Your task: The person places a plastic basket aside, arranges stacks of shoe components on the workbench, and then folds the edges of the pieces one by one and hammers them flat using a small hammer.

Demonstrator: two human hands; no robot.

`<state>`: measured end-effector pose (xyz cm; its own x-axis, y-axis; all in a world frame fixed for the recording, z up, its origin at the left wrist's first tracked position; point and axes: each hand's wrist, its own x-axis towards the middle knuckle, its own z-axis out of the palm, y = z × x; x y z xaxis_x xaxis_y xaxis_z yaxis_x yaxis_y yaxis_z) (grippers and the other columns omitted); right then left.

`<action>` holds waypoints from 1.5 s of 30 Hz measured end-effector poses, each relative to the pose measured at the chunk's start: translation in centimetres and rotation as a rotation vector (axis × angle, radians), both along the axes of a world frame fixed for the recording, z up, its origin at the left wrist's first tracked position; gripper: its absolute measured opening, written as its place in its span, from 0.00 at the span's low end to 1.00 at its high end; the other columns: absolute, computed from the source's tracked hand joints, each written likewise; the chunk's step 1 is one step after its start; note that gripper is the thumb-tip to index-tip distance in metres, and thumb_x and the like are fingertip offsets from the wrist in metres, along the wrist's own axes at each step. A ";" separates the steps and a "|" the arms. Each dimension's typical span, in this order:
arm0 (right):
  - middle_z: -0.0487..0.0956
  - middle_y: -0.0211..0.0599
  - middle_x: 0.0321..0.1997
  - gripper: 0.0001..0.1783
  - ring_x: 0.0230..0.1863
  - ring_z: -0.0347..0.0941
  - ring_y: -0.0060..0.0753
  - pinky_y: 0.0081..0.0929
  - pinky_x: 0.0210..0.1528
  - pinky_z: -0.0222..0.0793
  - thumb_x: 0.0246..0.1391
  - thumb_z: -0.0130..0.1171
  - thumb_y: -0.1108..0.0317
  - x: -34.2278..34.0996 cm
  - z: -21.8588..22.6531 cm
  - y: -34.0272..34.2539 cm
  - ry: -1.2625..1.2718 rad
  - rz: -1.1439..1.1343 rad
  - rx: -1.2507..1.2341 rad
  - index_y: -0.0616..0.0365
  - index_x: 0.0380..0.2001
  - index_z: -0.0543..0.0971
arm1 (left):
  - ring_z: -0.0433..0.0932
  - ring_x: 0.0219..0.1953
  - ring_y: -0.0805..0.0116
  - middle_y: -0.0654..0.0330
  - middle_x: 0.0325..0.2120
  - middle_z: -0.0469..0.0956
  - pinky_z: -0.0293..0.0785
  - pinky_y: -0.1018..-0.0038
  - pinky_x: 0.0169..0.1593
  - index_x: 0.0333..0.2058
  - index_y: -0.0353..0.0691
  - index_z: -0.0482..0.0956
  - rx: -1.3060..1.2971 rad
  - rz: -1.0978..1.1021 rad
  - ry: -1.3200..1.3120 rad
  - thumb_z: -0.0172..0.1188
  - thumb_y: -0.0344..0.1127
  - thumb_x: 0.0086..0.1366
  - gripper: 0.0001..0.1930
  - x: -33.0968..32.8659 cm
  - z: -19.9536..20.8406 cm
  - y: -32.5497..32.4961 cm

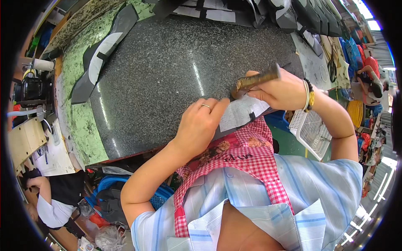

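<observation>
A dark grey piece with a white backing point(240, 113) and black strips lies along the near edge of the dark stone slab point(155, 71), up against my apron. My left hand point(200, 122), a ring on one finger, is bent over the left end of this piece with its fingers close together, seeming to grip it. In my right hand point(287, 93) is what looks like a worn brown hammer point(257, 80), held just above the piece's far edge. My right fingers wrap round it, hiding part of it. Bracelets circle my right wrist.
Similar grey and white pieces point(222, 14) are piled at the far edge, and another long piece point(104, 52) lies at the left on the green surface point(83, 134). A white basket point(312, 131) stands below right. A person point(56, 201) is at the lower left.
</observation>
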<state>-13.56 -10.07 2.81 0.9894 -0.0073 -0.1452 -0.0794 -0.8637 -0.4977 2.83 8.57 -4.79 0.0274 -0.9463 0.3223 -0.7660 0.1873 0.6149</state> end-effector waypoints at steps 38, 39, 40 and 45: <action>0.77 0.42 0.21 0.12 0.24 0.77 0.53 0.43 0.25 0.70 0.55 0.60 0.67 3.4 -0.9 7.6 0.002 -0.115 0.193 0.57 0.43 0.75 | 0.78 0.26 0.64 0.61 0.25 0.80 0.72 0.69 0.32 0.34 0.39 0.83 0.062 0.350 0.066 0.68 0.29 0.53 0.08 2.8 -0.4 7.5; 0.77 0.42 0.21 0.12 0.24 0.77 0.53 0.43 0.25 0.70 0.55 0.60 0.67 3.7 -0.9 7.5 -0.001 -0.117 0.196 0.57 0.43 0.75 | 0.78 0.27 0.63 0.62 0.25 0.80 0.71 0.68 0.34 0.33 0.40 0.84 -0.053 0.362 -0.006 0.68 0.30 0.53 0.08 2.6 -0.5 7.7; 0.77 0.43 0.21 0.13 0.24 0.76 0.53 0.43 0.25 0.71 0.55 0.60 0.67 4.0 -0.8 7.4 0.021 -0.131 0.152 0.58 0.42 0.74 | 0.77 0.31 0.63 0.63 0.26 0.80 0.68 0.67 0.37 0.32 0.42 0.84 -0.011 0.391 -0.026 0.69 0.30 0.53 0.07 2.1 -0.3 8.0; 0.76 0.48 0.21 0.15 0.23 0.75 0.57 0.46 0.25 0.71 0.52 0.61 0.66 4.9 -0.4 8.4 0.168 -0.037 0.086 0.59 0.40 0.70 | 0.77 0.33 0.64 0.65 0.28 0.79 0.68 0.68 0.40 0.33 0.43 0.84 -0.070 0.401 -0.151 0.69 0.32 0.52 0.09 2.9 0.0 8.1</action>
